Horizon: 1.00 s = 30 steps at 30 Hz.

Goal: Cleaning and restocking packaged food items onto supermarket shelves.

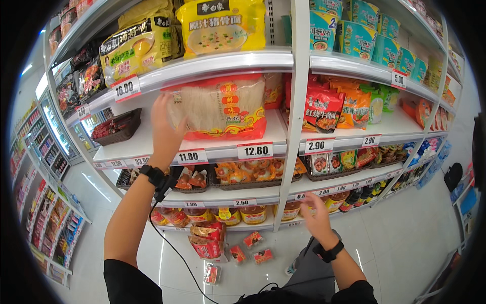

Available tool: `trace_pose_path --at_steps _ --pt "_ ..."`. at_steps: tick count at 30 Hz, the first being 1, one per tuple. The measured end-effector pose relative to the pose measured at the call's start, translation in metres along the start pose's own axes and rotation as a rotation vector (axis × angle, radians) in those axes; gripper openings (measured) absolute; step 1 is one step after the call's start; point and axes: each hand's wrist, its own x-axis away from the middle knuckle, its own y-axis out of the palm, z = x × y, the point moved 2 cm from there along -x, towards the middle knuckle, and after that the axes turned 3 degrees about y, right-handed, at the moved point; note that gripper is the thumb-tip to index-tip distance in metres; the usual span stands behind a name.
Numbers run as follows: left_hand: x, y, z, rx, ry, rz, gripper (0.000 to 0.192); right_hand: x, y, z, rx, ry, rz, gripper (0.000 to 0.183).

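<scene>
My left hand (167,125) is at the left end of a large clear-and-red bag of dried noodles (220,108), thumb in front of it and fingers at its upper left edge. The bag stands on the middle shelf (279,123). Whether the fingers press on it is not plain. My right hand (316,214) hangs lower, in front of the lower shelves at the right of the white upright (294,152), with fingers apart and nothing in it.
Yellow noodle packs (224,26) fill the shelf above. Red noodle packs (317,104) stand right of the upright. A brown basket (131,127) sits at left. Below are egg packs (243,171) and jars (253,215). Red packages (208,243) and plastic boxes (262,256) lie on the floor.
</scene>
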Motion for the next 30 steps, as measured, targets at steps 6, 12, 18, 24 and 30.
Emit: trace_pose_path --at_steps 6,12,18,24,30 --pt "0.002 0.027 -0.012 0.653 -0.586 -0.390 0.081 0.063 -0.059 0.066 0.727 0.134 -0.313 0.067" --pt "-0.001 0.047 0.007 0.741 -0.527 -0.363 0.083 0.108 -0.068 0.112 0.914 0.490 -0.591 0.108" --pt "-0.006 0.067 0.022 0.559 -0.437 -0.283 0.084 0.105 -0.063 0.109 0.958 0.648 -0.557 0.112" --pt "-0.004 0.085 0.044 0.475 -0.470 -0.241 0.096 0.108 -0.061 0.116 0.981 0.606 -0.538 0.112" --pt "-0.004 0.086 0.064 0.425 -0.576 -0.332 0.106 0.109 -0.061 0.116 0.987 0.585 -0.516 0.112"
